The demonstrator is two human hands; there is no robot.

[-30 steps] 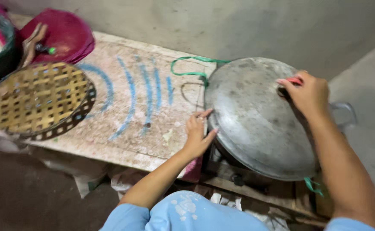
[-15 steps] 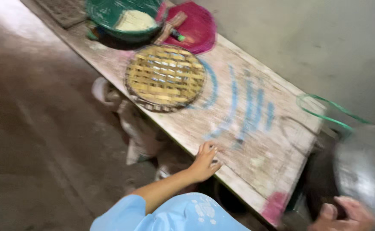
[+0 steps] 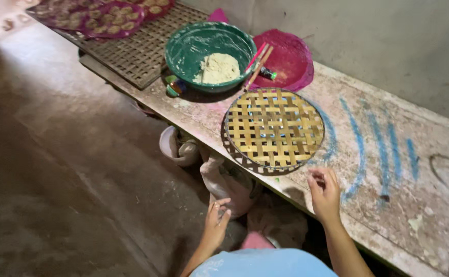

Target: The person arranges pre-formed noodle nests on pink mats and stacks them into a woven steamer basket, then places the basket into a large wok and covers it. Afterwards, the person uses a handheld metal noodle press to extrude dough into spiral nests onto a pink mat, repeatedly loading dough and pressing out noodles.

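Over the bench [image 3: 419, 205] edge, just beside the tray [image 3: 274, 128]: right hand [image 3: 324, 195], empty, fingers loosely curled, not touching it. Left hand [image 3: 215, 225] lower down, off the bench and above the floor, empty too, fingertips drawn half together. Seemingly a reach in hand, with nothing gripped yet; lifting the tray likely calls for a hold on its thin hoop rim (open weave offers little else). Tray round, flat, of pale bamboo strips in a loose lattice. Bench rough, chalky, marked with blue strokes [image 3: 359, 146]. Beyond the tray, a scuffed green bowl [image 3: 183, 46] with a lump of pale dough [image 3: 217, 67], touching a pink plate [image 3: 291, 66]; sticks [image 3: 258, 60] leaning on the bowl's rim
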